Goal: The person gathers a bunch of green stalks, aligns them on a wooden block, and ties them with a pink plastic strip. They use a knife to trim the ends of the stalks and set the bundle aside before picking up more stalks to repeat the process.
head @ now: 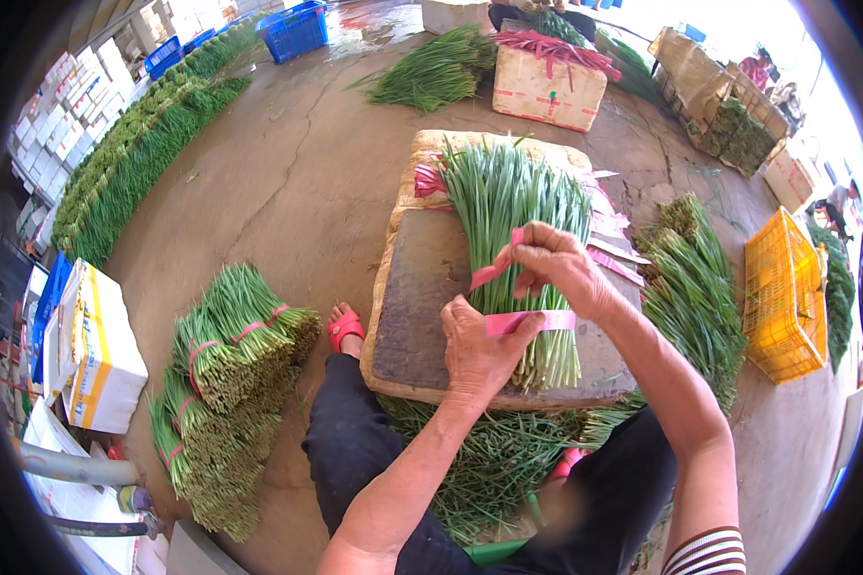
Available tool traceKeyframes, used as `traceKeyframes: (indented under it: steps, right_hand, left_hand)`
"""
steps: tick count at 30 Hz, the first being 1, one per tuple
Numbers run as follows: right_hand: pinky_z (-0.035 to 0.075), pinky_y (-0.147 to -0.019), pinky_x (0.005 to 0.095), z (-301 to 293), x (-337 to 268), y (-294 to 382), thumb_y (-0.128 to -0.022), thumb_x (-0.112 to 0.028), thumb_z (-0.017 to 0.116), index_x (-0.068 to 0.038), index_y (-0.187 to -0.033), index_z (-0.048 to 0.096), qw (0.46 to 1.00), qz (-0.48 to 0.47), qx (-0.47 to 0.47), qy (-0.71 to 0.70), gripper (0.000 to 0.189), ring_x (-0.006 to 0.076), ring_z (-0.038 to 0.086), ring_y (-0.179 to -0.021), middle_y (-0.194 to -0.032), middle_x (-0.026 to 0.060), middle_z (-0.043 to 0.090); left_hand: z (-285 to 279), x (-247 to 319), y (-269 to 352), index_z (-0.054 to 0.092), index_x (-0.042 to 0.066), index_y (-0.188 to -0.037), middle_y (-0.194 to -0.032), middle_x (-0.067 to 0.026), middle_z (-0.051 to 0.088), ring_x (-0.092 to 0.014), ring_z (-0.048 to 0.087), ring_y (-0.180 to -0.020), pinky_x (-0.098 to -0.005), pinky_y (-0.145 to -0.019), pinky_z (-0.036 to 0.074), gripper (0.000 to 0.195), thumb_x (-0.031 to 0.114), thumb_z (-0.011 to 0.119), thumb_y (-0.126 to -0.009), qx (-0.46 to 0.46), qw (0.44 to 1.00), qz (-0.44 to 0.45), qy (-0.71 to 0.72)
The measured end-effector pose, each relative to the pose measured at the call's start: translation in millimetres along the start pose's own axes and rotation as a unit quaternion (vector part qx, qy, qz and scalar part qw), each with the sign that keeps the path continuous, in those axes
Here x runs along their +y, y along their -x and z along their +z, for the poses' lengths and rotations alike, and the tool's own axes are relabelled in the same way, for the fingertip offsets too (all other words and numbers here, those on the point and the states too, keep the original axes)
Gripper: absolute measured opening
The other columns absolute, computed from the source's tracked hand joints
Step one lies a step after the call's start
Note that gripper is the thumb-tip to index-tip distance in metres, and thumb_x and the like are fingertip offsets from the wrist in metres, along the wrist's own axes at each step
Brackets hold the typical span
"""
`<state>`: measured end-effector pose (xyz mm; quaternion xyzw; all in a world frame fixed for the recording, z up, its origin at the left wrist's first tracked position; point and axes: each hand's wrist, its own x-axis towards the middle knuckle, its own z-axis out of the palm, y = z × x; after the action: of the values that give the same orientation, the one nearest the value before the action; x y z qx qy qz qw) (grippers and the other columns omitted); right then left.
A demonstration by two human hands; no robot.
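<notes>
A thick bundle of garlic chives (507, 190) lies on a dark board (421, 295) set on a worn foam box (579, 154) before me. A pink strip (559, 320) runs across the lower stalks. My left hand (478, 352) grips the bundle from the left, its thumb pressed on that strip. Above it, my right hand (557, 262) pinches the strip's free end (490, 274) between thumb and fingers, raised over the leaves. The back of the bundle is hidden. More pink strips (608, 215) lie to its right, and a gathered pink end (428, 181) shows at upper left.
Tied chive bundles (237, 374) are stacked at left. Loose chives (697, 287) lie at right by a yellow crate (784, 302). Trimmings (496, 460) cover the floor between my legs. Ahead, another person's hands (539, 6) work behind a foam box (546, 86).
</notes>
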<state>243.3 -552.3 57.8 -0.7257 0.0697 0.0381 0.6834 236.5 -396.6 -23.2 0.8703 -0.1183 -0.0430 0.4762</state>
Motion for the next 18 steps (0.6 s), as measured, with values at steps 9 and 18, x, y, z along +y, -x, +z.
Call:
traceKeyframes:
  steps: [9,18]
  right_hand:
    - [0.050,-0.057,0.0242,37,-3,46,-0.097,-0.010,0.056,-0.001,-0.104,0.060,0.995,0.005,-0.037,0.089,0.012,0.0099,0.061,-0.066,-0.088,0.0049,0.066]
    - [0.041,-0.047,0.0207,-21,66,35,-0.100,-0.032,0.054,-0.008,-0.089,0.059,0.989,0.025,0.043,-0.140,0.027,0.0054,0.055,-0.055,-0.076,-0.0021,0.061]
  left_hand:
    - [12,-49,-18,0.028,-0.017,-0.139,-0.123,-0.0317,0.050,-0.043,0.055,-0.115,-0.0451,-0.096,0.047,0.118,0.052,0.087,-0.063,-0.051,0.989,-0.020,0.137]
    - [-7,-10,-12,0.046,-0.009,-0.133,-0.113,-0.0228,0.063,-0.029,0.062,-0.107,-0.0410,-0.087,0.051,0.086,0.052,0.076,-0.080,-0.036,0.994,0.076,-0.074]
